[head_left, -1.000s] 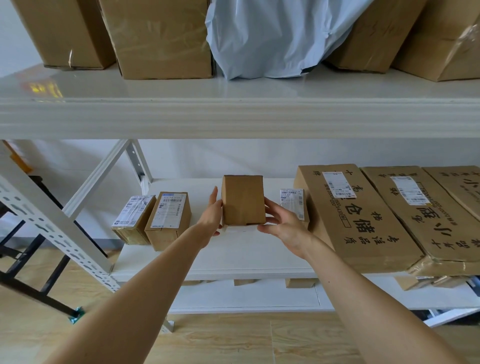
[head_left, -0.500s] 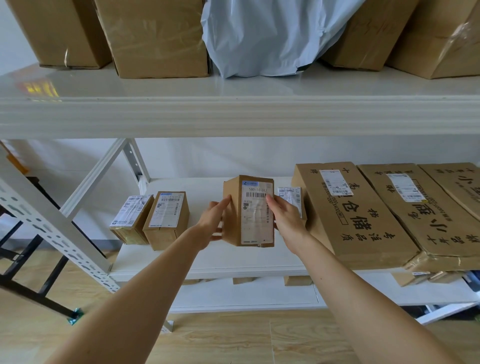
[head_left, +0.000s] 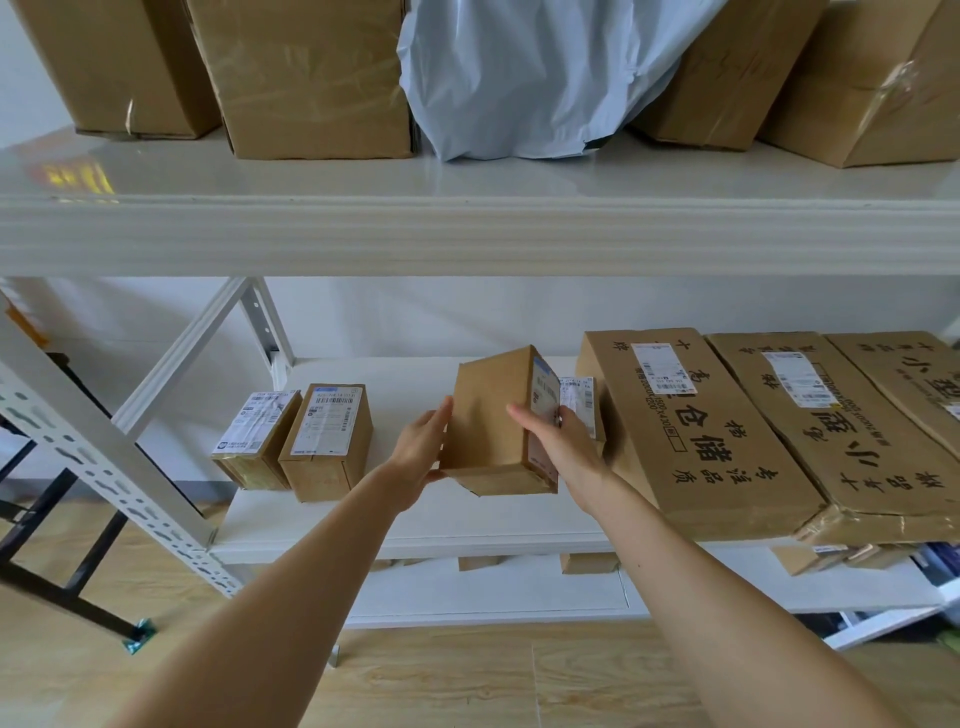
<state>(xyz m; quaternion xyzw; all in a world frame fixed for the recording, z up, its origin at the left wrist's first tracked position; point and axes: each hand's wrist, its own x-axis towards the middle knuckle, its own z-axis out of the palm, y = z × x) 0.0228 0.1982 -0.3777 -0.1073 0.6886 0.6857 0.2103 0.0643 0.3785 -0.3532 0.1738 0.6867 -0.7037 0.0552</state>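
Brown cardboard dominates the view. A person stands at white metal shelving and holds a small box (head_left: 488, 421) in both hands over the bare central stretch of the middle shelf (head_left: 415, 519), nearer its front edge than its back. As far as can be seen, the box is lifted clear of the board.

The left hand (head_left: 421, 449) lies flat against the box's left side, fingers straight and pressing. The right hand (head_left: 563, 449) grasps the right side, forefinger stretched across the plain face and the other fingers curled round the labelled face.

A second ago the box stood upright with a plain face toward the camera. Half a second ago its white shipping label faced the camera squarely. Now the label (head_left: 543, 395) is swung away to the right and shows only as a narrow strip, and the box tilts.

The hands appear to be turning the box to inspect its sides. With the label already shown, the check seems largely done, but the box is not yet set down.

Two small labelled parcels (head_left: 257, 439) (head_left: 327, 441) stand side by side toward the shelf's left end. Another small parcel (head_left: 584, 397) sits just behind the right hand, beside a large flat carton (head_left: 691, 431) printed with black characters. On the upper shelf (head_left: 467, 228) are big cartons and a pale blue plastic mailing bag (head_left: 530, 73).
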